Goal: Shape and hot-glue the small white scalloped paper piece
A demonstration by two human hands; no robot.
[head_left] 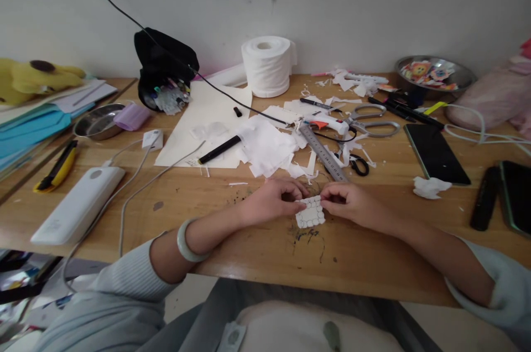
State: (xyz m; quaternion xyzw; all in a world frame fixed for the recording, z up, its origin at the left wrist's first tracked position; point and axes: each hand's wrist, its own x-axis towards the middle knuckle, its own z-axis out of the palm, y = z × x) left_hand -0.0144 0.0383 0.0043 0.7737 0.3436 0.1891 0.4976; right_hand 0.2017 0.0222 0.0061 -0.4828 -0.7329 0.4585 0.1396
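Observation:
Between my hands is a small white paper cutout [310,215], roughly square, with a scalloped edge and rounded shapes drawn in dark line around its border. My left hand [277,197] pinches its upper left corner between thumb and fingers. At the upper right corner, my right hand [348,203] grips it the same way. The cutout is held low over the front of the table, above dark ink marks [307,234]. Just beyond my fingers lie a steel ruler [326,155] and a pile of white paper pieces [269,144].
Behind are a tissue roll [267,67], scissors [373,122], a glue gun [332,122] and a black marker [219,149]. A power bank [78,205] and yellow cutter [57,166] lie left. To the right are a phone [435,153], a crumpled tissue [431,187] and a metal bowl [460,78].

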